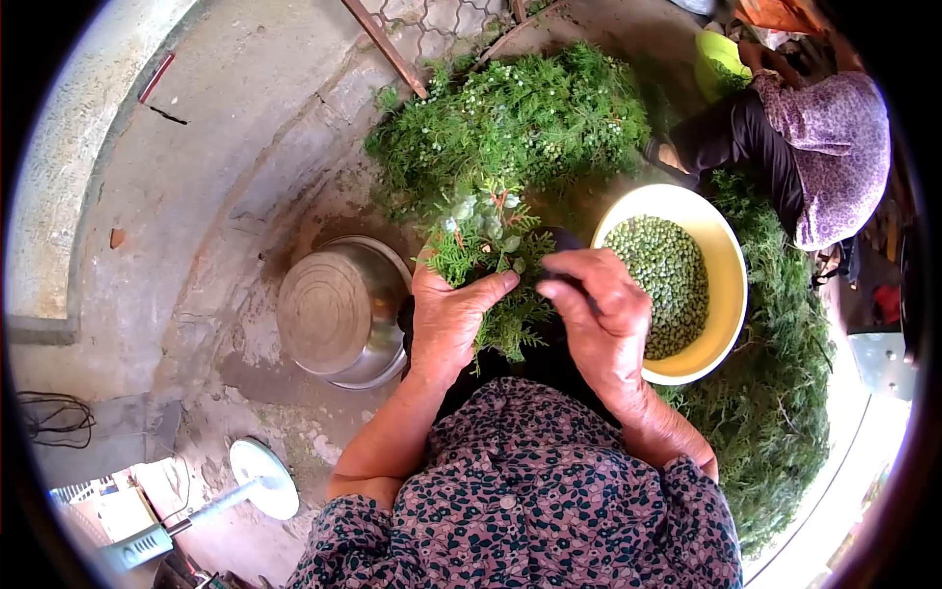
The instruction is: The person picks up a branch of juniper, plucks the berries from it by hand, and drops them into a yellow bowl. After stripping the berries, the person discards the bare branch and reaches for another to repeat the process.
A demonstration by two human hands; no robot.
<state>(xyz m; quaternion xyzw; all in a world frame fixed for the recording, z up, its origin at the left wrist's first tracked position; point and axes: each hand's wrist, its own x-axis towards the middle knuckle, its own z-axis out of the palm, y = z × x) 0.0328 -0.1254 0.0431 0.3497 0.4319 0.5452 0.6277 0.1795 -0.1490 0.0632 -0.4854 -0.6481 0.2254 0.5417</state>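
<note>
Green, scale-leaved foliage fills the grasp of a person in a dark-flowered shirt (520, 501), seated over a worn concrete floor (231, 177). The left hand (446, 314) is closed around a leafy sprig (456, 260), its thumb laid across the stems and pressing them toward the curled fingers; pale, bluish-green berries show among the sprig's upper tips. The right hand (601, 314) is raised just beside the sprig, thumb and forefinger bent toward each other in a near pinch, the other fingers folded toward the palm. Whether a berry sits between those fingertips cannot be told. The sprig is in front of the person's body, between the two hands.

Just beyond the right hand stands a yellow tub (731, 314), holding a broad layer of loose green berries (659, 285). To the person's left is a metal pot (324, 314), its round base showing. Ahead lies a heap of berry-bearing branches (520, 118), and more cut greenery (765, 432) spreads along the right, past the tub. At upper right, a co-worker in a purple patterned top (839, 147) bends beside a lime-coloured container (721, 64). A pale-blue fan (263, 479) stands at lower left.
</note>
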